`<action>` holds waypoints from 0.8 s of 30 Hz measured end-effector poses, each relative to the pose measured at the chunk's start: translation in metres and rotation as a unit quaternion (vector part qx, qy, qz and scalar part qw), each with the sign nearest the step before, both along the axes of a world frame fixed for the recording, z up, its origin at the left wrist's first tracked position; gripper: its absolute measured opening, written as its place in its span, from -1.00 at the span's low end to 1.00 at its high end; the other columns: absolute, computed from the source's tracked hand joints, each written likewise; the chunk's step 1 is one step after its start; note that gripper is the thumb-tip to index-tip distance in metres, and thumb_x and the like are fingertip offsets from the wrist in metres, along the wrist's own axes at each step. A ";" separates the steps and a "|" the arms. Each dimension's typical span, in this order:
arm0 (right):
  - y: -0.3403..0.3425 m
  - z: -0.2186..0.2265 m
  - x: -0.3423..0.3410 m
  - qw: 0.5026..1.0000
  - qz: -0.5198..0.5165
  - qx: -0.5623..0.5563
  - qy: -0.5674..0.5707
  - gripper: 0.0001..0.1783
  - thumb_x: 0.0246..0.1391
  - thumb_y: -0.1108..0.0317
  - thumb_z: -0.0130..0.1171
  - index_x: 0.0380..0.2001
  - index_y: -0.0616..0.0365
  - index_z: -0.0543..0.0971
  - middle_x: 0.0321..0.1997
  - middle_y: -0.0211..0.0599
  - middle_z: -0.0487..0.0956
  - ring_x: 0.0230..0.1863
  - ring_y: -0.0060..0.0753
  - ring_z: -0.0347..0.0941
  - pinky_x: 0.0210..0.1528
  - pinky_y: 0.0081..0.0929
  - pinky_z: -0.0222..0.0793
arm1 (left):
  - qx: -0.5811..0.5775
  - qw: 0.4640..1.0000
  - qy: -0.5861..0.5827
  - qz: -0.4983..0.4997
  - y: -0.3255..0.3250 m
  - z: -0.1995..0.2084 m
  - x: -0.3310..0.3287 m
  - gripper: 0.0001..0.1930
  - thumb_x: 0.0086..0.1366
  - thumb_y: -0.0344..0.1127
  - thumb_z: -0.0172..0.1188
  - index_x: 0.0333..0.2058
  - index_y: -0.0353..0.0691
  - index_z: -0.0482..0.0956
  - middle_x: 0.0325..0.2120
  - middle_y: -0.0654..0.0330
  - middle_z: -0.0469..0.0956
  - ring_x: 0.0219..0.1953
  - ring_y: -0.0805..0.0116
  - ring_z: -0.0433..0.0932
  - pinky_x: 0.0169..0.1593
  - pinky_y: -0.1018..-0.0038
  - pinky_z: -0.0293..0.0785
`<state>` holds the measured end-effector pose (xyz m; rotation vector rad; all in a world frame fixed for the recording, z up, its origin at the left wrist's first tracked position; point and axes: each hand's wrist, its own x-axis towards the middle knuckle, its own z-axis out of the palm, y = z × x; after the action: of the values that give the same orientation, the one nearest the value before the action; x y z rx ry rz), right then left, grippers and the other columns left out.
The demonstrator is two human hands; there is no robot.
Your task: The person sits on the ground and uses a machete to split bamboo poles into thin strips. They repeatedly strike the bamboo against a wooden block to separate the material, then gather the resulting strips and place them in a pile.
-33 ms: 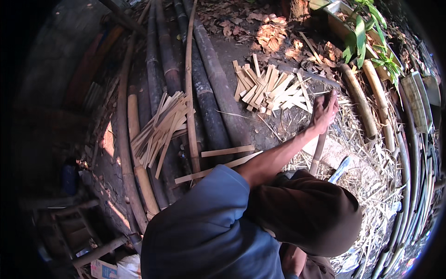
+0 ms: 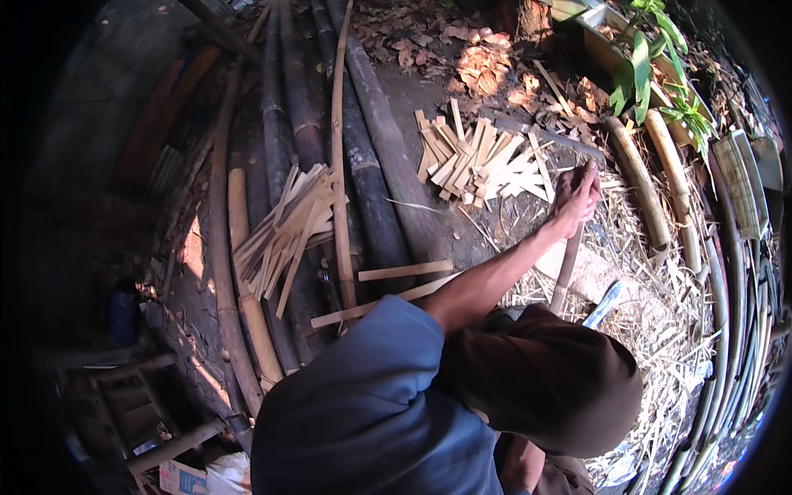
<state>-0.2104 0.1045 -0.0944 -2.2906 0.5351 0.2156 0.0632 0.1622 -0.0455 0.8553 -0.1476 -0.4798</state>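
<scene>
My left hand (image 2: 575,202) is closed around the top end of a bamboo piece (image 2: 566,272), which slants down toward my bent knee. Just beyond that hand, a long flat grey blade (image 2: 553,138) lies on the ground. To the left of it is a fanned heap of pale split bamboo slats (image 2: 474,161). My right hand is out of sight below the knee; only the right forearm (image 2: 522,464) shows, so its fingers are hidden. A shiny blue-white flat piece (image 2: 604,304) sticks out beside the knee, its other end covered.
Dark bamboo poles (image 2: 375,202) run lengthwise on the left, with a second bundle of slats (image 2: 293,227) across them. Two loose slats (image 2: 404,269) lie near my sleeve. Pale shavings (image 2: 660,330) cover the ground at right, beside bamboo lengths (image 2: 639,181) and long thin poles (image 2: 730,330).
</scene>
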 end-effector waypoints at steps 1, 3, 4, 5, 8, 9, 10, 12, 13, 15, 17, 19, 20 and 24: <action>-0.004 0.001 -0.001 1.000 0.003 -0.003 0.002 -0.57 0.33 0.05 -0.04 -0.03 0.17 0.54 -0.25 -0.05 0.55 -0.17 -0.24 0.49 -0.10 -0.26 0.39 | -0.014 0.999 0.042 -0.025 -0.002 0.001 0.009 -0.50 0.34 0.23 0.04 -0.48 -0.13 0.39 -0.82 0.47 0.21 -0.84 0.66 0.16 -0.80 0.62 0.07; -0.009 0.001 -0.002 1.000 0.005 -0.013 0.011 -0.58 0.33 0.05 -0.04 -0.02 0.17 0.54 -0.23 -0.04 0.55 -0.16 -0.23 0.50 -0.09 -0.26 0.39 | 0.074 0.997 0.026 0.001 0.005 0.004 0.013 -0.41 0.31 0.32 0.01 -0.23 -0.20 0.45 -0.65 0.27 0.43 -0.65 0.47 0.43 -0.58 0.46 0.42; -0.008 -0.001 -0.002 1.000 0.009 -0.016 0.017 -0.58 0.33 0.05 -0.04 -0.02 0.17 0.54 -0.23 -0.04 0.55 -0.15 -0.23 0.50 -0.09 -0.25 0.39 | 0.222 0.964 -0.099 0.106 0.009 0.002 0.013 -0.24 0.26 0.37 0.02 0.05 -0.29 0.36 -0.23 -0.09 0.51 -0.21 0.14 0.56 -0.15 0.20 0.54; -0.008 -0.001 -0.002 1.000 0.014 -0.020 0.016 -0.58 0.33 0.06 -0.04 -0.02 0.16 0.54 -0.22 -0.04 0.56 -0.14 -0.23 0.50 -0.08 -0.25 0.39 | 0.320 0.884 -0.264 0.217 0.010 -0.002 0.014 -0.19 0.23 0.35 0.07 0.12 -0.31 0.30 -0.06 -0.19 0.39 -0.01 0.03 0.44 0.03 0.12 0.42; -0.014 -0.003 -0.001 0.999 0.020 -0.034 0.020 -0.58 0.33 0.06 -0.04 -0.01 0.16 0.54 -0.20 -0.03 0.56 -0.12 -0.22 0.50 -0.07 -0.25 0.40 | 0.404 0.710 -0.571 0.085 0.024 -0.018 -0.011 -0.09 0.03 0.25 0.34 0.21 -0.23 0.26 0.19 -0.16 0.25 0.31 -0.10 0.16 0.36 -0.16 -0.01; -0.016 -0.003 0.000 0.999 0.022 -0.042 0.022 -0.58 0.33 0.06 -0.04 -0.01 0.16 0.54 -0.19 -0.03 0.56 -0.11 -0.22 0.51 -0.06 -0.25 0.40 | 0.304 0.638 -0.704 0.079 0.034 -0.016 -0.031 -0.10 -0.01 0.22 0.39 0.23 -0.11 0.28 0.14 -0.04 0.35 0.32 0.05 0.19 0.41 -0.18 -0.19; -0.020 -0.003 0.004 0.998 0.023 -0.053 0.024 -0.58 0.33 0.06 -0.04 -0.01 0.15 0.53 -0.18 -0.03 0.56 -0.11 -0.21 0.51 -0.05 -0.25 0.40 | 0.288 0.623 -0.727 -0.008 0.045 -0.015 -0.050 -0.14 -0.07 0.21 0.41 0.19 -0.03 0.36 0.04 0.05 0.45 0.29 0.20 0.27 0.43 -0.17 -0.38; -0.022 0.000 0.018 0.995 0.040 -0.087 0.015 -0.59 0.33 0.07 -0.04 0.00 0.15 0.53 -0.17 -0.02 0.56 -0.09 -0.21 0.51 -0.04 -0.25 0.40 | 0.388 0.559 -0.700 -0.219 0.075 -0.025 -0.061 -0.40 0.06 0.05 0.33 0.08 0.00 0.50 -0.10 0.21 0.56 0.10 0.24 0.45 0.29 -0.02 0.05; -0.018 0.001 0.033 0.991 0.057 -0.118 0.001 -0.59 0.33 0.07 -0.04 0.00 0.15 0.53 -0.16 -0.02 0.56 -0.09 -0.21 0.51 -0.04 -0.25 0.40 | 0.434 0.560 -0.636 -0.307 0.090 -0.044 -0.064 -0.49 0.12 -0.02 0.29 0.05 0.00 0.52 -0.14 0.27 0.58 0.03 0.25 0.50 0.19 0.08 0.20; -0.012 0.012 0.058 0.980 0.050 -0.171 -0.091 -0.59 0.33 0.07 -0.04 0.01 0.14 0.53 -0.15 -0.02 0.56 -0.07 -0.20 0.52 -0.03 -0.25 0.41 | 0.460 0.586 -0.591 -0.309 0.129 -0.049 -0.058 -0.58 0.19 -0.21 0.24 0.05 0.00 0.52 -0.18 0.32 0.59 -0.06 0.31 0.52 -0.05 0.24 0.29; -0.011 0.030 0.069 0.955 0.008 -0.169 -0.245 -0.60 0.32 0.13 -0.03 0.08 0.11 0.49 0.03 0.00 0.49 0.09 -0.11 0.44 0.09 -0.21 0.37 | 0.477 0.606 -0.625 -0.120 0.187 -0.045 -0.043 -0.63 0.17 -0.26 0.26 -0.01 -0.03 0.57 -0.20 0.28 0.61 -0.12 0.29 0.57 -0.09 0.27 0.39; -0.024 0.022 0.064 0.935 -0.062 -0.168 -0.307 -0.59 0.31 0.19 -0.03 0.15 0.10 0.43 0.13 0.03 0.44 0.18 -0.04 0.38 0.17 -0.18 0.34 | 0.494 0.710 -0.498 0.060 0.257 -0.055 -0.017 -0.68 0.20 -0.26 0.28 -0.08 -0.21 0.63 -0.17 0.06 0.65 -0.09 0.12 0.60 0.01 0.28 0.49; -0.046 0.009 0.055 0.933 -0.112 -0.172 -0.297 -0.58 0.31 0.22 -0.02 0.18 0.12 0.41 0.14 0.04 0.42 0.19 -0.02 0.37 0.18 -0.18 0.33 | 0.517 0.732 -0.436 0.087 0.292 -0.035 -0.010 -0.64 0.23 -0.29 0.25 -0.01 -0.27 0.58 -0.11 0.01 0.62 -0.02 0.10 0.57 0.08 0.29 0.45; -0.085 -0.056 0.006 0.947 -0.186 -0.172 -0.196 -0.61 0.33 0.19 -0.07 0.12 0.13 0.44 0.02 0.00 0.47 0.03 -0.05 0.43 0.06 -0.18 0.37 | 0.682 0.582 -0.367 0.248 0.467 -0.039 -0.006 -0.65 0.26 -0.33 0.22 0.02 -0.25 0.54 -0.20 -0.06 0.55 -0.15 0.00 0.53 -0.06 0.24 0.42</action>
<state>-0.2044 0.0194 -0.1500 -2.4148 0.8265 -0.5468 0.0568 0.6288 -0.0848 2.5434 -0.2860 0.5047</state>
